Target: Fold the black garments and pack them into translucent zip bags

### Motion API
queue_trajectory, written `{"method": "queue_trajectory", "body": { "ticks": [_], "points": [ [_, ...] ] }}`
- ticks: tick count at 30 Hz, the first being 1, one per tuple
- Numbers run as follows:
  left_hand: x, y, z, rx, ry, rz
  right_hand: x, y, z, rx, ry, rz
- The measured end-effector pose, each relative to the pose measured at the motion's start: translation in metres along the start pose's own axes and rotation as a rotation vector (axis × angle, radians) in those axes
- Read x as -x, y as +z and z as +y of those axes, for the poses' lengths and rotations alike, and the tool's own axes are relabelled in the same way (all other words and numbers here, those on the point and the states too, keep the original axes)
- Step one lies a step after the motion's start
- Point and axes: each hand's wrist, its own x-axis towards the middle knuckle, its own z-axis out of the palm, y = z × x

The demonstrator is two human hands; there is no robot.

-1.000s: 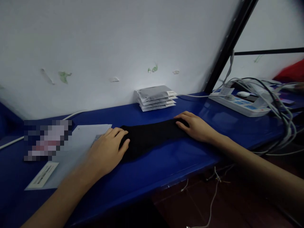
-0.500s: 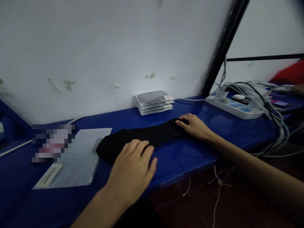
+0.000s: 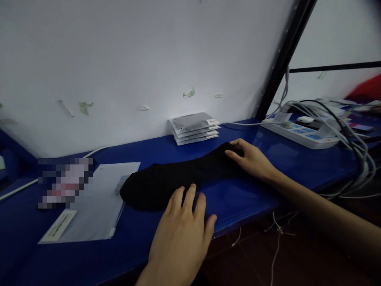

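Observation:
A long black piece of cloth, by its outline a black sock point(image 3: 166, 182), lies flat across the blue table, its wider end overlapping a frosted zip bag point(image 3: 92, 202). At the sock's far right end my right hand point(image 3: 250, 159) grips the fabric between thumb and fingers. My left hand point(image 3: 184, 230) is palm down with its fingers apart, the fingertips at the sock's near edge; whether they press on it I cannot tell. The bag lies flat and carries a white label point(image 3: 58, 226) at its lower left corner.
Several filled zip bags point(image 3: 195, 129) are stacked against the wall. A blurred-out item point(image 3: 65, 182) lies at the left. On the right stand a white power strip point(image 3: 303, 135) and tangled cables point(image 3: 354, 147). The table's front edge point(image 3: 235, 231) runs beside my left hand.
My left hand has moved right and toward me, off the sock's surface to its near edge. My right hand has shifted slightly right and up with the sock's end.

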Motion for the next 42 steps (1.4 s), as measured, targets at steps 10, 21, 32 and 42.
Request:
{"method": "queue_trajectory", "body": {
  "ticks": [10,21,32,42],
  "points": [
    [0.001,0.001,0.0,0.039,0.02,-0.007,-0.007,-0.02,-0.015,-0.4,0.249,-0.056],
    [0.005,-0.002,-0.002,0.165,0.059,0.005,-0.026,-0.025,-0.154,-0.789,0.294,-0.378],
    [0.006,-0.007,-0.003,0.282,0.037,-0.021,-0.016,0.103,-0.166,-0.549,0.238,-0.726],
    [0.012,-0.01,-0.004,0.343,0.265,0.039,-0.03,0.082,-0.136,0.347,-0.671,-0.629]
  ]
}}
